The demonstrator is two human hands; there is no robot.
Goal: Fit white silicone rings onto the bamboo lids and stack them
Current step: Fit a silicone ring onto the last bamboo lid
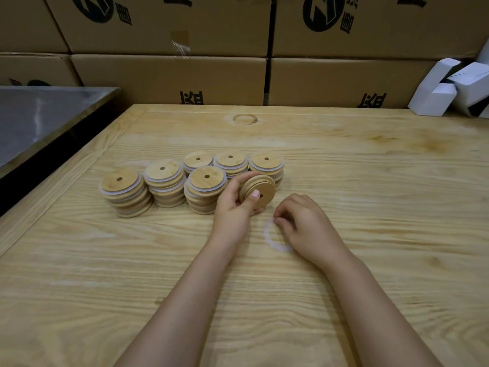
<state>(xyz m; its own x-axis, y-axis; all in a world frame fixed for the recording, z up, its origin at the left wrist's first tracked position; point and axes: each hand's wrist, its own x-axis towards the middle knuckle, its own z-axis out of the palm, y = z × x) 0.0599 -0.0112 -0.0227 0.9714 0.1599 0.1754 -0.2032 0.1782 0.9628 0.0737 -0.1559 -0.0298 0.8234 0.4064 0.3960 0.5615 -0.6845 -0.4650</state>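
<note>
My left hand grips a round bamboo lid with a centre hole, tilted up on its edge, thumb across its face. My right hand lies just to its right on the wooden table, fingers curled down and pinching the upper edge of a white silicone ring that lies flat on the wood. Behind my hands stand several short stacks of bamboo lids with white rings showing between the layers.
Brown cardboard boxes are piled along the table's far edge. Small white cartons lie at the back right. A grey metal surface adjoins the table on the left.
</note>
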